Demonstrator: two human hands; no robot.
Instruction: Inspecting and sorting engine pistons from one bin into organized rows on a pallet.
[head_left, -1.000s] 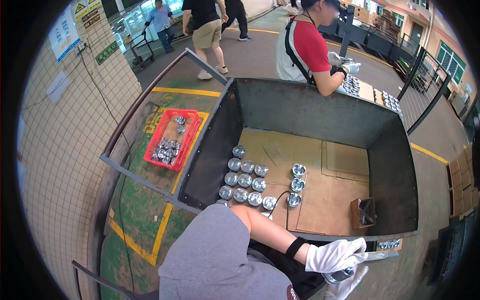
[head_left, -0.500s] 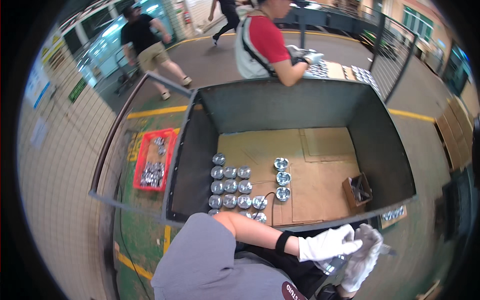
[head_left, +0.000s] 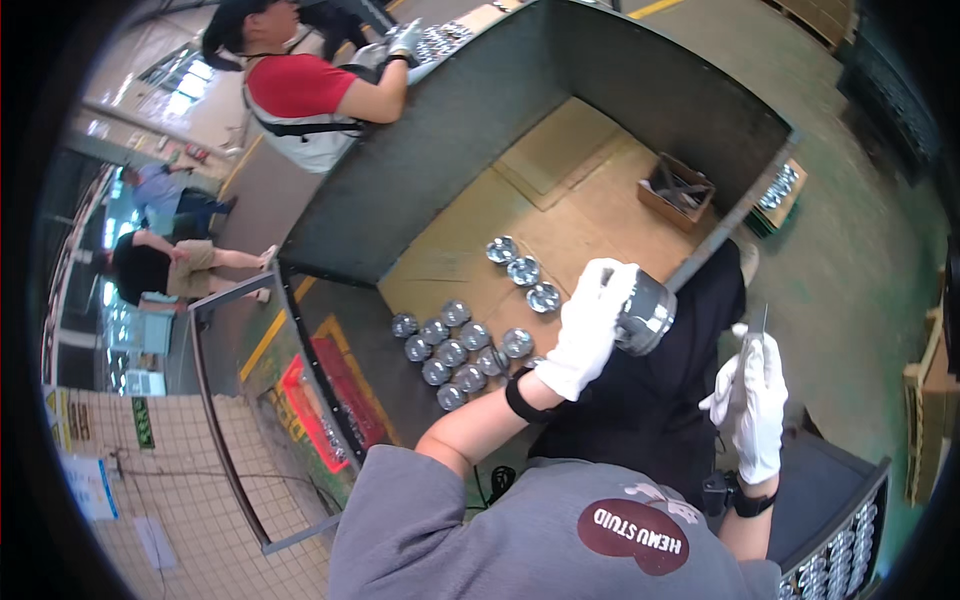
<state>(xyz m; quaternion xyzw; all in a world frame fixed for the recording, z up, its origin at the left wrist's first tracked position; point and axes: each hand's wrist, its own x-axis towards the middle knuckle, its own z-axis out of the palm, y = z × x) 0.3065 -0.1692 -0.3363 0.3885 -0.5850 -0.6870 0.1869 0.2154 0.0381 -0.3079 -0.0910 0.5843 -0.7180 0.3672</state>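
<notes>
My left hand (head_left: pixel 590 325), in a white glove, grips a round grey metal part (head_left: pixel 645 312) and holds it over the near rim of the big grey bin (head_left: pixel 450 130). My right hand (head_left: pixel 755 400), also gloved, holds a thin metal tool (head_left: pixel 758 325) upright beside my black trousers. Inside the bin, several shiny round metal parts (head_left: pixel 455 350) stand in rows on a cardboard floor, with three more (head_left: pixel 520 268) set a little apart.
A small cardboard box (head_left: pixel 675 190) lies in the bin's far corner. A red crate (head_left: pixel 315 410) sits on the floor left of the bin. A person in a red shirt (head_left: pixel 310 95) works at the bin's far side. A tray of parts (head_left: pixel 840 555) is lower right.
My head has swung, so the whole view rotated. My left hand rose from the low tray with a metal part and now holds it at the bin's rim. My right hand lifted with the thin tool.
</notes>
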